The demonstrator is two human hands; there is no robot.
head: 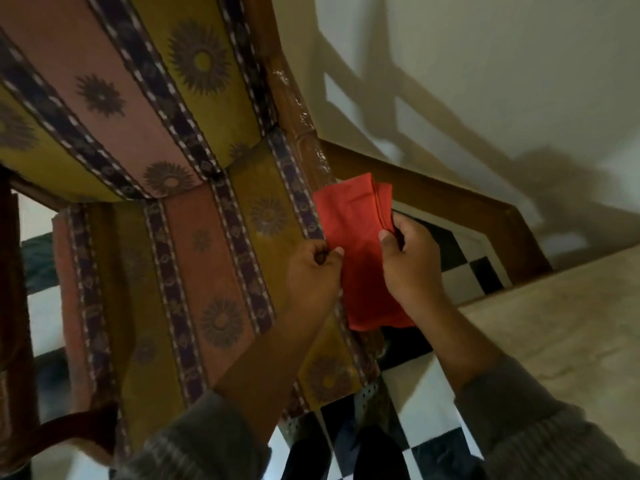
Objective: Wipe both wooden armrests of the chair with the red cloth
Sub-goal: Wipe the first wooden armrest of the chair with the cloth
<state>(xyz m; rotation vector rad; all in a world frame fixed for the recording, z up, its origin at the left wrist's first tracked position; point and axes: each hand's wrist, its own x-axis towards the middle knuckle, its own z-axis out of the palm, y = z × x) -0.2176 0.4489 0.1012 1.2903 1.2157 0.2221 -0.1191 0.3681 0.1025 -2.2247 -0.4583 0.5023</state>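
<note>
Both hands are closed in pinches on the folded red cloth [356, 251]: the left hand [313, 275] nips its left edge between thumb and fingers, and the right hand [408, 265] grips the layered right edge near the top corner. The cloth lies over the glossy brown wooden armrest [298, 109] on the right side of the upholstered armchair with its striped yellow, pink and dark floral fabric [166, 140], so the wood runs on above the hands and is hidden under the cloth and between them. To do this step well, it seems best to keep the folds stacked into a flat pad, press it onto the rail and draw it along the full length, wrapping the edges round the sides. The wood shines in patches, perhaps from a clear film, so a firm, even stroke should help. The other armrest, far to the left of the hands, is barely in view and apparently awaits its turn. Below the hands lies a black-and-white chequered floor [422, 396]; right of them a beige stone counter [554, 323] and a plain pale wall [485, 64] crossed by shadows.
</note>
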